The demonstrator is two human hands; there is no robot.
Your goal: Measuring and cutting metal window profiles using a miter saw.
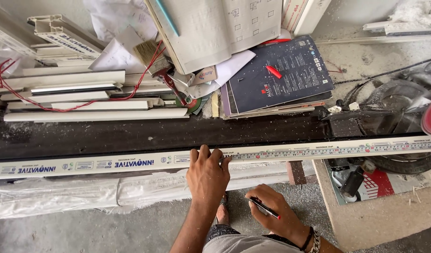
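White window profile (107,165) lies lengthwise across the bench (131,136), spanning 9 to 3 o'clock. At centre, the left hand (207,175) rests flat on it, fingers spread, pinning the tape measure (318,152), which runs toward 3 o'clock. At 5 o'clock, the right hand (274,213) is closed around a red-tipped marker (264,208), clear of the profile. Risk: if the left hand's pressure eases, the tape may creep or retract, giving a false mark. Loose offcuts (84,100) at 10 o'clock could snag.
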